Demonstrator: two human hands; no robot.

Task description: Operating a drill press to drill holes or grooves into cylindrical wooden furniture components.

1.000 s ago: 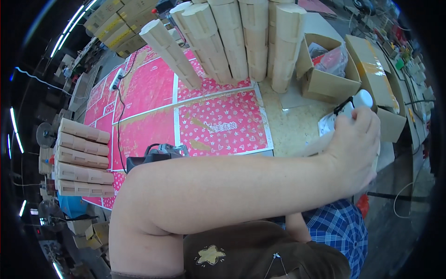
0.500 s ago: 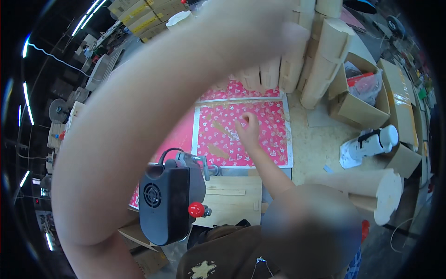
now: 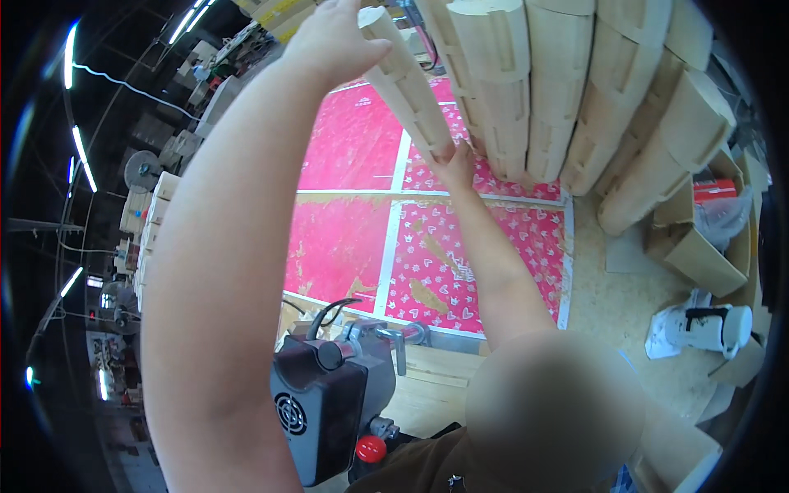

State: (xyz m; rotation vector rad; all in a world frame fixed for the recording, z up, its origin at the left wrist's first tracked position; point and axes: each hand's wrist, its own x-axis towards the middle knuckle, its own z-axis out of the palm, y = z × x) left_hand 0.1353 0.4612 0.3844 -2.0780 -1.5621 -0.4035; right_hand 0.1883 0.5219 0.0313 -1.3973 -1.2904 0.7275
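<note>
A tall, pale wooden column (image 3: 403, 90) of stacked round pieces stands tilted on the pink patterned table covering (image 3: 345, 238). My left hand (image 3: 335, 45) is at its top, thumb across its side; the fingertips are cut off by the upper edge of the picture. Lower down, my right hand (image 3: 456, 164) grips the column near its base, fingers closed against it. Other wooden columns (image 3: 491, 82) stand close together just right of it. Blur covers the upper part of my right arm.
Near me is a dark machine (image 3: 320, 407) with a red knob (image 3: 371, 449) and a metal clamp (image 3: 403, 337). To the right are a cardboard box (image 3: 711, 246) with plastic bags and a red packet, and a white bottle-like container (image 3: 707, 327). A pale wooden board (image 3: 427, 382) lies beside the machine.
My right hand has moved from above the pink covering forward to the column's base. My left hand has swung leftward to the column's top. The view has shifted, bringing more columns in.
</note>
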